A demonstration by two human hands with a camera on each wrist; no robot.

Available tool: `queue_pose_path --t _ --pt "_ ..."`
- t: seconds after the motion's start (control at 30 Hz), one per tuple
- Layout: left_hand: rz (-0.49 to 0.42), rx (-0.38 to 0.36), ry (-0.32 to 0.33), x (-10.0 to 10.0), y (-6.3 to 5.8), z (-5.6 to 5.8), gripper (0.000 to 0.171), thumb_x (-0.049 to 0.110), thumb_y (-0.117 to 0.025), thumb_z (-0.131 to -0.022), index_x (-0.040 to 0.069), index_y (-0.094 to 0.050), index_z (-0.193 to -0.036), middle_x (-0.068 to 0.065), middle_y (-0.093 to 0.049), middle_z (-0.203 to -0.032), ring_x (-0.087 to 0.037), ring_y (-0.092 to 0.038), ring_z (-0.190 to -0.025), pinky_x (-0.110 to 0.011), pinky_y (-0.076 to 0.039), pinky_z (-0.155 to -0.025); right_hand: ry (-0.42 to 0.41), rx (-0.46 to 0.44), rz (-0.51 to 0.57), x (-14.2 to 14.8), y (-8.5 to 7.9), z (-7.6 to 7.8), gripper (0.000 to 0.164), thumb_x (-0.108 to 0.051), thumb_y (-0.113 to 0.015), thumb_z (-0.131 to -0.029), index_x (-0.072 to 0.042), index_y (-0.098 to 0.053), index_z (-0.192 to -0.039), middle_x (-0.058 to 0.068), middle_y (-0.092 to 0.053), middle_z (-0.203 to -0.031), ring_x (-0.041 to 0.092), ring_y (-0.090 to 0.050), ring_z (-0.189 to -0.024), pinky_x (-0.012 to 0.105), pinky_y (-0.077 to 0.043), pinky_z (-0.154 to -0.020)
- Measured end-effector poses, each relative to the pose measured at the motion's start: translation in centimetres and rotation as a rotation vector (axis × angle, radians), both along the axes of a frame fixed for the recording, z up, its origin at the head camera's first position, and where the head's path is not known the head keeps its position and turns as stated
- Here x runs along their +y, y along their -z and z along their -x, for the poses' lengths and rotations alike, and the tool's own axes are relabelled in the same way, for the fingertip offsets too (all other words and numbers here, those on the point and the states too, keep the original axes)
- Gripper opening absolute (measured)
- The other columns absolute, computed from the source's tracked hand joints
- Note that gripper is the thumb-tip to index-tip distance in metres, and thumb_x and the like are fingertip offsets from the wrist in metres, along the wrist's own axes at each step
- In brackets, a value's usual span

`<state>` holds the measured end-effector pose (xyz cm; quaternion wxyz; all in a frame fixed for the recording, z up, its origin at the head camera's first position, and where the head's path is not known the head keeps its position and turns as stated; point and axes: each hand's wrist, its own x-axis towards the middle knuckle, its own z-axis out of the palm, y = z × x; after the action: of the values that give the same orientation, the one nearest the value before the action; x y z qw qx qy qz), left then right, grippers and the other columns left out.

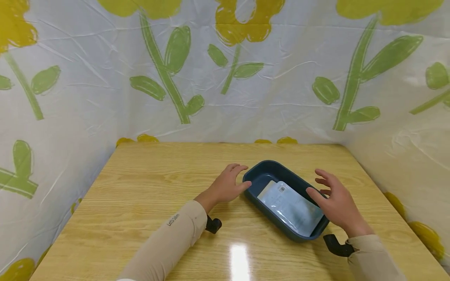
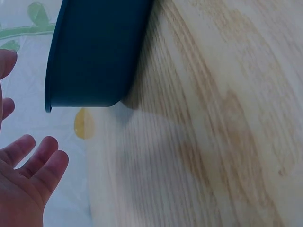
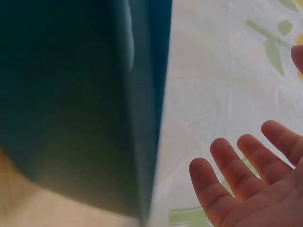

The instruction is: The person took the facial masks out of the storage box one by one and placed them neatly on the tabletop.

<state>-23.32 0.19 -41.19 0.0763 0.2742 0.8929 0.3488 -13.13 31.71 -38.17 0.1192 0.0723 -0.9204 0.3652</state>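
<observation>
A dark blue oblong tub [image 1: 277, 222] stands at a slant on the wooden table. Inside it lies a flat, pale blue plastic packet [image 1: 291, 207] with a small printed code, a cream edge showing behind it. My left hand [image 1: 228, 183] is at the tub's left end, thumb by the rim and fingers spread. At the right end is my right hand [image 1: 339, 203], its thumb overlapping the rim in the head view. Both wrist views show spread fingers beside the tub wall [image 2: 94, 56], with nothing held.
The light wooden table [image 1: 151, 175] reaches back to a white sheet [image 1: 267, 113] printed with yellow flowers and green leaves, which also hangs along both sides. A black curved piece [image 1: 213, 225] sticks out at the left wrist, and a similar black piece [image 1: 337, 246] at the right.
</observation>
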Motion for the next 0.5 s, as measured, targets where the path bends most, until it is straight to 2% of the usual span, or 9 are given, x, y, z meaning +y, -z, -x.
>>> queue_pose_path --t 0.07,0.13,0.2,0.3,0.4,0.5 --pt "0.001 0.003 0.004 0.1 0.1 -0.1 0.058 0.043 -0.056 -0.102 0.018 -0.041 -0.153 -0.011 -0.030 -0.157 -0.031 -0.038 -0.139 -0.048 -0.035 -0.110 0.010 -0.008 0.000 0.3 0.6 -0.3 0.064 -0.024 -0.062 -0.101 0.000 -0.033 -0.153 0.028 -0.039 -0.148 0.047 -0.048 -0.124 0.059 -0.043 -0.091" --pt "0.003 0.006 0.007 0.2 0.2 -0.2 0.057 0.043 -0.056 -0.102 0.018 -0.042 -0.152 -0.012 -0.031 -0.157 -0.031 -0.040 -0.138 -0.048 -0.036 -0.110 0.023 -0.012 0.003 0.6 1.3 -0.6 0.063 -0.024 -0.063 -0.101 0.000 -0.035 -0.152 0.028 -0.040 -0.147 0.046 -0.048 -0.124 0.044 -0.047 -0.094" --pt "0.001 0.006 0.010 0.3 0.4 -0.2 0.057 0.042 -0.056 -0.102 0.018 -0.043 -0.151 -0.011 -0.032 -0.156 -0.030 -0.041 -0.137 -0.047 -0.037 -0.109 0.035 -0.008 0.012 0.8 1.9 -0.9 0.062 -0.023 -0.063 -0.100 0.001 -0.036 -0.151 0.028 -0.042 -0.146 0.045 -0.047 -0.123 0.026 -0.046 -0.091" --pt "0.000 0.008 0.015 0.4 0.6 -0.2 0.057 0.043 -0.057 -0.102 0.017 -0.043 -0.151 -0.011 -0.034 -0.155 -0.029 -0.042 -0.136 -0.046 -0.037 -0.109 0.062 0.014 0.022 1.0 2.5 -1.3 0.060 -0.022 -0.064 -0.100 0.003 -0.039 -0.148 0.028 -0.045 -0.143 0.043 -0.047 -0.122 0.005 -0.035 -0.083" --pt "0.007 0.016 0.025 0.6 0.8 -0.2 0.058 0.043 -0.057 -0.102 0.016 -0.043 -0.152 -0.009 -0.036 -0.154 -0.027 -0.041 -0.136 -0.045 -0.036 -0.110 0.096 0.031 0.023 1.2 2.7 -1.7 0.059 -0.022 -0.065 -0.099 0.004 -0.041 -0.147 0.028 -0.046 -0.141 0.042 -0.047 -0.120 0.004 -0.032 -0.082" --pt "0.010 0.016 0.044 0.6 1.0 -0.2 0.060 0.043 -0.057 -0.102 0.014 -0.042 -0.152 -0.008 -0.039 -0.153 -0.026 -0.042 -0.135 -0.044 -0.037 -0.109 0.129 0.031 0.009 1.5 3.0 -2.1 0.058 -0.023 -0.065 -0.099 0.004 -0.042 -0.146 0.028 -0.046 -0.141 0.042 -0.048 -0.120 0.010 -0.035 -0.081"
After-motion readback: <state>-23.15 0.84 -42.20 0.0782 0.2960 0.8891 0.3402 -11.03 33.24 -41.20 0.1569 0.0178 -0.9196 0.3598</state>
